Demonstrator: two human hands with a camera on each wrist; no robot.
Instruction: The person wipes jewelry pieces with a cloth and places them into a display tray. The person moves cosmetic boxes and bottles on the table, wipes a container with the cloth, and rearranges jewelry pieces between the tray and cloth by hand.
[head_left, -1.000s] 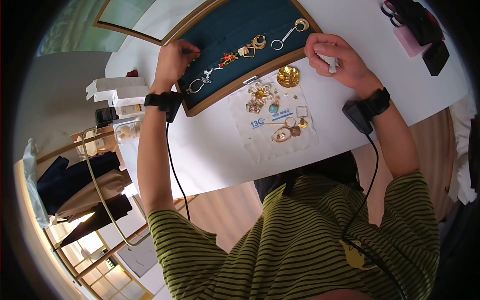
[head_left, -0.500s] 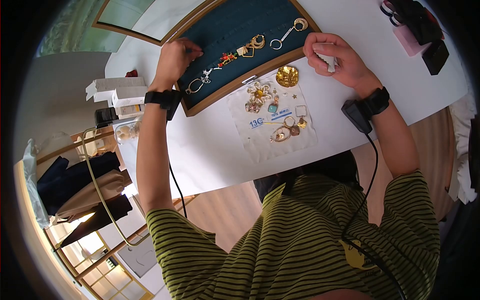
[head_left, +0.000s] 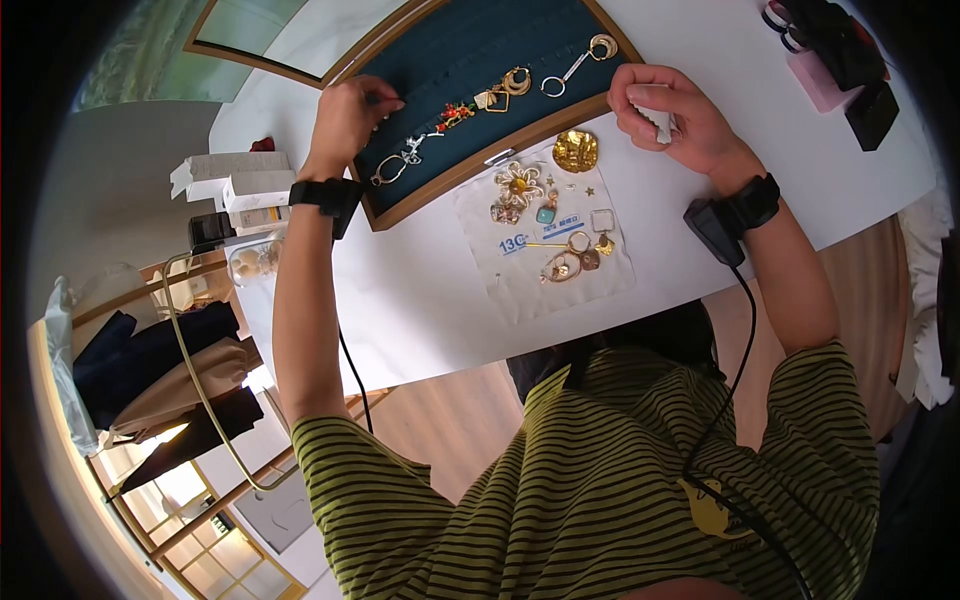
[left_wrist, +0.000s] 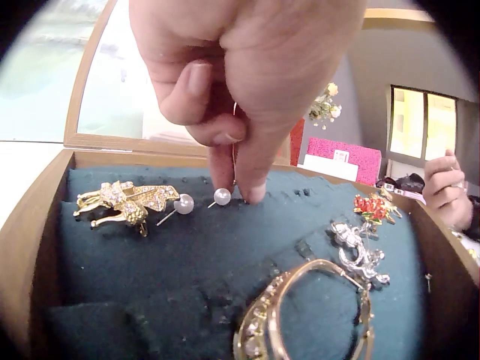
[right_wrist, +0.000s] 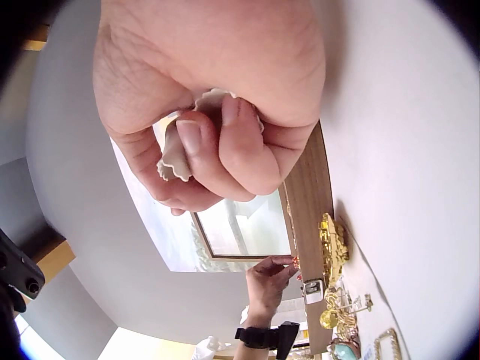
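Note:
My left hand (head_left: 345, 118) is over the left end of a teal-lined jewelry box (head_left: 420, 212). In the left wrist view its fingertips pinch a thin gold curved wire piece (left_wrist: 235, 146) close over the lining; the rest of that piece is hidden. Beside those fingertips are a pearl stud earring (left_wrist: 222, 196), a second pearl stud (left_wrist: 184, 204) and a gold rhinestone brooch (left_wrist: 124, 201). My right hand (head_left: 690, 122), at the box's right front corner, grips a crumpled white scalloped-edge cloth (right_wrist: 176, 156) in curled fingers.
A bracelet (left_wrist: 274, 319), a red-beaded piece (head_left: 457, 117) and other jewelry line the box. In front, a white cloth (head_left: 510, 290) holds several pieces near a round gold ornament (head_left: 576, 152). White boxes (head_left: 255, 192) stand left; a pink box (head_left: 820, 82) lies right.
The left hand has shifted slightly to the right over the lining, its fingers still together. The right hand stays in place with the crumpled cloth.

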